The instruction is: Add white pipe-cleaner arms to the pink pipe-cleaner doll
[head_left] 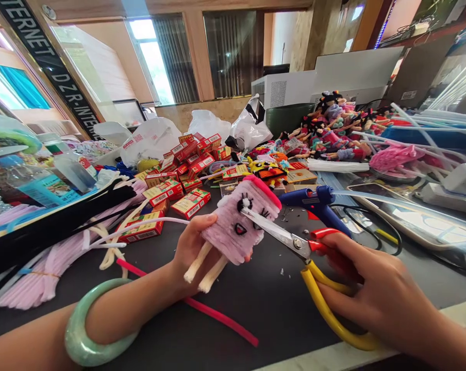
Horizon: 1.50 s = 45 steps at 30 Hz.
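Note:
My left hand (pixel 194 245) grips a small pink figure (pixel 229 226) made of fuzzy pipe cleaners, tilted toward me. It has a bright pink top edge, black-lined eyes, a small mouth and two cream legs. With my right hand (pixel 376 283) I hold scissors (pixel 295 242) with red and yellow handles. Their blade tips rest at the figure's left eye, by a bit of white fluff; the blades look closed or nearly so. A pale pink pipe cleaner (pixel 155 225) runs up to my left hand. Beneath my left forearm lies a bright pink pipe cleaner (pixel 225 318).
A blue glue gun (pixel 314 201) lies just behind the scissors, its black cord at the right. Several small red boxes (pixel 190 203) are piled behind the figure. Pipe cleaner bundles (pixel 35 278) lie left, doll figures (pixel 333 123) at the back right, and a tray (pixel 411 216) right.

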Each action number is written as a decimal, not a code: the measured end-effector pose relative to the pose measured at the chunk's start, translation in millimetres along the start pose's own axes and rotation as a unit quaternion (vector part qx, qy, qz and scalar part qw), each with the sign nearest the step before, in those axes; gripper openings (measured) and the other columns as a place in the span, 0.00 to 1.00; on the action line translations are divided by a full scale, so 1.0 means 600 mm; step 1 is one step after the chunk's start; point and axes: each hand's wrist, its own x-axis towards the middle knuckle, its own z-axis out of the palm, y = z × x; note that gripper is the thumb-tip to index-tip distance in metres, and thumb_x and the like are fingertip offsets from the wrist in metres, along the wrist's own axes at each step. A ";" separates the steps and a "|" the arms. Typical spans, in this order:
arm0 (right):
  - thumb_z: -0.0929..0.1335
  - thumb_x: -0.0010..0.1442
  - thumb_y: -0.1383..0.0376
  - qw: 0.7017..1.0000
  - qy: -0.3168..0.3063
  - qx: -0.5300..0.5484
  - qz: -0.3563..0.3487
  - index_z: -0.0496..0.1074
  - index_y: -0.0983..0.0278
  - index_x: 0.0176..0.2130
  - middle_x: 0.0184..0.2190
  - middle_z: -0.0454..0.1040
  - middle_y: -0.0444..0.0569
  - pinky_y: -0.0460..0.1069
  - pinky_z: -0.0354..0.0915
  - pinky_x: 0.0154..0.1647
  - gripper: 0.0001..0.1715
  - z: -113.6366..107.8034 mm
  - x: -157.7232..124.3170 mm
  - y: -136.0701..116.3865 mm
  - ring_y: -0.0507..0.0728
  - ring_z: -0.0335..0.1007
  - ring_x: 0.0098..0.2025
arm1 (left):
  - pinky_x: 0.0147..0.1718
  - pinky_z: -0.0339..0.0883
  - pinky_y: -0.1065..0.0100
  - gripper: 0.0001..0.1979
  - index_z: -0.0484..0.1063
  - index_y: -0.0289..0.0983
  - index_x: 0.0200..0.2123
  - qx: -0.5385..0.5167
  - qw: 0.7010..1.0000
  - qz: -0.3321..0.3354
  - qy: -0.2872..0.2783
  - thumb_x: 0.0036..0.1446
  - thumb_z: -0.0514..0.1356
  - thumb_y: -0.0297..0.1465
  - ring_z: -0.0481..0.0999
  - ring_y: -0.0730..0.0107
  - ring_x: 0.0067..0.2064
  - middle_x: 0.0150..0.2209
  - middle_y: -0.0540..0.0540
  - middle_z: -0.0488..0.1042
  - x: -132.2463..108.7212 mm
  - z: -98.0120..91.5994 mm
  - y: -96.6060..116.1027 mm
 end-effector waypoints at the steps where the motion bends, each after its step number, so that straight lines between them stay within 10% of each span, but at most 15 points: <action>1: 0.64 0.60 0.59 1.000 -0.002 -0.002 -0.007 0.63 0.61 0.43 0.17 0.57 0.33 0.41 0.54 0.12 0.11 -0.001 0.001 -0.001 0.48 0.53 0.13 | 0.31 0.76 0.68 0.17 0.80 0.31 0.42 0.001 1.000 0.002 0.001 0.52 0.62 0.36 0.81 0.63 0.30 0.34 0.41 0.83 0.000 -0.001 0.000; 45: 0.65 0.57 0.61 0.997 -0.022 0.049 0.056 0.65 0.60 0.42 0.19 0.59 0.35 0.44 0.51 0.15 0.12 0.005 -0.008 0.003 0.49 0.52 0.16 | 0.32 0.74 0.65 0.18 0.78 0.30 0.41 0.007 0.999 -0.025 0.043 0.53 0.60 0.38 0.82 0.58 0.31 0.35 0.39 0.83 -0.003 -0.012 -0.001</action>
